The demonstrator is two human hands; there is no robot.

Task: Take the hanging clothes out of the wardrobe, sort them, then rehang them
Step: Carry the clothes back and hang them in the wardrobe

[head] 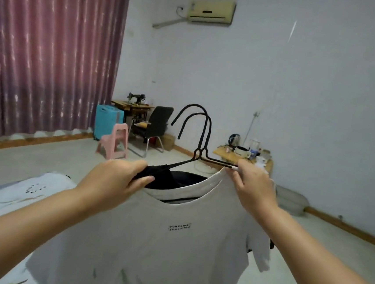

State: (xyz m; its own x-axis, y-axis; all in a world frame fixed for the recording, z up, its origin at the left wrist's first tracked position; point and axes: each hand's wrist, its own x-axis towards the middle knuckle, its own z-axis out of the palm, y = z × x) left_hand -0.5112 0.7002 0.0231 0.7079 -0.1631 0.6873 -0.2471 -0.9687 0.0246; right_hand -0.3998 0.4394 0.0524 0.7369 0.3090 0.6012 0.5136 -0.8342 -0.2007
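A white T-shirt (pixel 160 242) with small black lettering hangs in front of me at chest height. Behind its neckline shows a black garment (pixel 178 180). Two black hangers (pixel 202 129) stand above the collars with their hooks side by side. My left hand (pixel 119 176) grips the left shoulder, fingers closed over the black cloth and the hanger arm. My right hand (pixel 251 184) pinches the right hanger arm and the white shirt's shoulder. The wardrobe is out of sight.
A bed with a pale patterned sheet (pixel 12 196) lies at the lower left. Across the floor stand a pink stool (pixel 114 140), a blue suitcase (pixel 107 120), a black chair (pixel 156 125), a sewing-machine table (pixel 135 106) and a low table with a kettle (pixel 245 152). A pink curtain (pixel 49 48) covers the left wall.
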